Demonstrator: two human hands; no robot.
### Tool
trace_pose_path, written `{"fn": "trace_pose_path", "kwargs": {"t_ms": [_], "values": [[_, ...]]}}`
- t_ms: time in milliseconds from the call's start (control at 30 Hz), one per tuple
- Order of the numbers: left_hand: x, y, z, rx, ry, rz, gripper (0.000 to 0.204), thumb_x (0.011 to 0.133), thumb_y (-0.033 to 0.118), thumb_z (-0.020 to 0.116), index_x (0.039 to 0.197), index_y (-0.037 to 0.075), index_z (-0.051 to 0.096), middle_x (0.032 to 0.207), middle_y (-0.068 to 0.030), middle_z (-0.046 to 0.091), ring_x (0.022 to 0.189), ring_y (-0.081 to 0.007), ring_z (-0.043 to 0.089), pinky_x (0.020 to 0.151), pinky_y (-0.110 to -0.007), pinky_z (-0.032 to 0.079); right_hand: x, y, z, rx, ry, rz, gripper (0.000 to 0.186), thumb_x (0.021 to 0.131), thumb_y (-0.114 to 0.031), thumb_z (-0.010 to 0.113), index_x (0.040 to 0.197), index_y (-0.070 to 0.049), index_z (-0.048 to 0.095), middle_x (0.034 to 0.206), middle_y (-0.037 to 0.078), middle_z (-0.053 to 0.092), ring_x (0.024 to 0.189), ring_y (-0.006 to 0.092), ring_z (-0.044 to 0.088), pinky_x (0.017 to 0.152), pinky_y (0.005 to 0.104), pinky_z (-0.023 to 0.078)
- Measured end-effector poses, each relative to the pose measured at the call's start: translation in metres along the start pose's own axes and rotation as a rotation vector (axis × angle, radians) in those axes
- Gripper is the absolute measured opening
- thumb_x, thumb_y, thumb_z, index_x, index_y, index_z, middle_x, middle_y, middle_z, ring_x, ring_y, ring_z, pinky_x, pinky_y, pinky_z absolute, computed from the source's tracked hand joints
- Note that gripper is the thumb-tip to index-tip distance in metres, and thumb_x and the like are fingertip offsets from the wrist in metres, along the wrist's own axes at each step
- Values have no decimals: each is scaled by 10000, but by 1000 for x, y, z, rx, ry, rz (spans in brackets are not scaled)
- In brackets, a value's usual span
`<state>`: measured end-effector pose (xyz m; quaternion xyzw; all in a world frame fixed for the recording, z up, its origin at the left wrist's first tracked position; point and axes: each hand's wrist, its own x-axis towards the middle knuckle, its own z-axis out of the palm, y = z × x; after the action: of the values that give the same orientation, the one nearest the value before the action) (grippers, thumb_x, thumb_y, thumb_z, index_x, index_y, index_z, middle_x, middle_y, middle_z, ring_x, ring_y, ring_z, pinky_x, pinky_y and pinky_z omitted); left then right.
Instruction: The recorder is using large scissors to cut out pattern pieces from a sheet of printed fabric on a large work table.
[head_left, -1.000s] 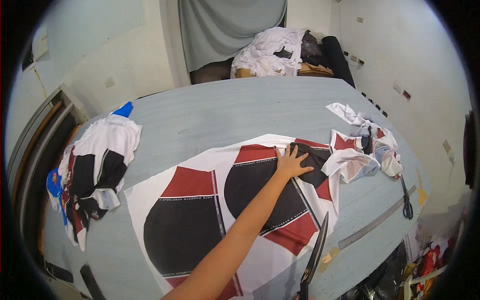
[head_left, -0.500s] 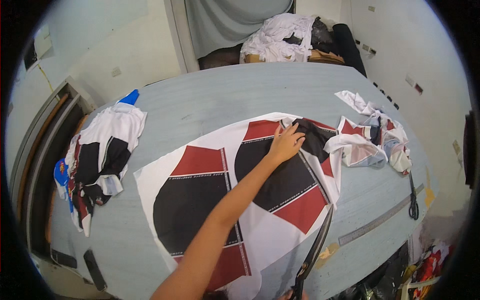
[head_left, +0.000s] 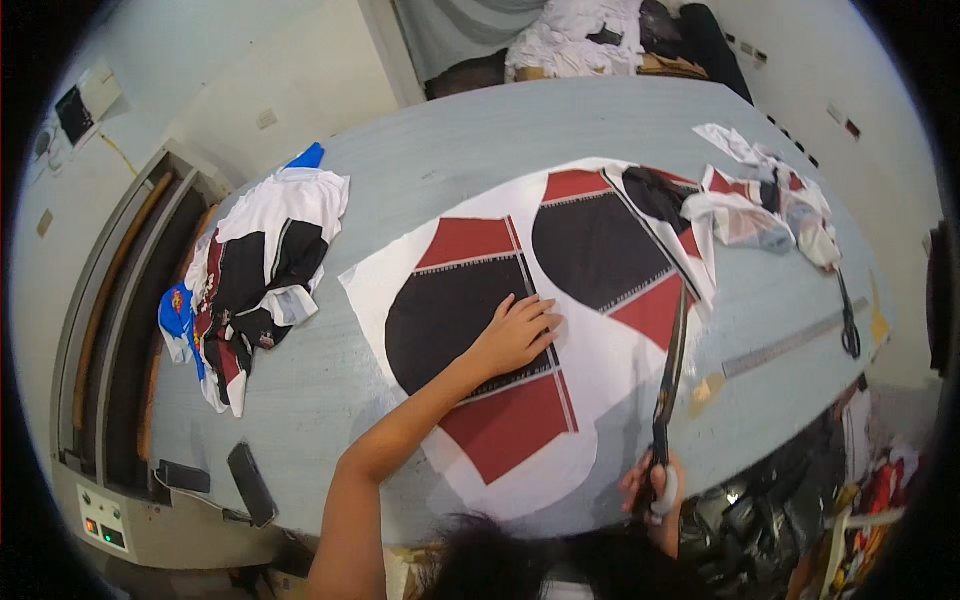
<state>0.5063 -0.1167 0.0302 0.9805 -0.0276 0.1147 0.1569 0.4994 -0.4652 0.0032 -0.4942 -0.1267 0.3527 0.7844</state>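
White fabric point(head_left: 600, 400) printed with black and dark red panels lies spread on the table. My left hand point(head_left: 515, 338) rests on the left printed panel point(head_left: 450, 310), its fingers stretched out over the right edge of the black area. Large dark scissors point(head_left: 668, 390) are in my right hand point(head_left: 655, 485), its fingers wrapped round the handles at the near side. Their blades point away from me, with the tips by the red corner of the right printed panel point(head_left: 600, 250). At its far right, the cloth is folded over and bunched.
Printed garment pieces point(head_left: 265, 250) are heaped at the left; more crumpled cut pieces point(head_left: 770, 205) lie at the right. Beyond them are small black scissors point(head_left: 849, 320) and a metal ruler point(head_left: 790, 340). A dark phone-like slab point(head_left: 251, 484) sits near the table's left front edge.
My left hand has moved from the right panel's folded end back to the left panel. My right hand, barely visible before, now shows on the scissors. The whole view has shifted.
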Motion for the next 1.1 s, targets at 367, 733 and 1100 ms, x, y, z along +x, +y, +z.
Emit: {"fn": "trace_pose_path", "kwargs": {"t_ms": [367,733,1100], "values": [[-116,149,1,-160,74,158,342,781,266,636,1058,82,558,1063,-93,531,1039,-279,473,895,-397,378,-104,-41,16,-199,-53,252,557,830,-509,622,1038,-26,439,745,109,572,620,176,592,533,271,482],[-124,162,7,76,94,14,227,732,201,636,914,88,561,878,-70,523,818,-235,504,705,-355,401,-145,-88,3,-916,-376,715,490,888,-506,521,962,-21,512,699,148,619,625,253,624,563,337,462],[-124,152,12,24,236,120,190,730,159,647,889,80,579,940,-31,586,851,-211,550,701,-337,425,-125,-53,32,-1029,-238,353,582,858,-545,553,998,20,546,620,140,567,564,226,559,545,338,439]]}}
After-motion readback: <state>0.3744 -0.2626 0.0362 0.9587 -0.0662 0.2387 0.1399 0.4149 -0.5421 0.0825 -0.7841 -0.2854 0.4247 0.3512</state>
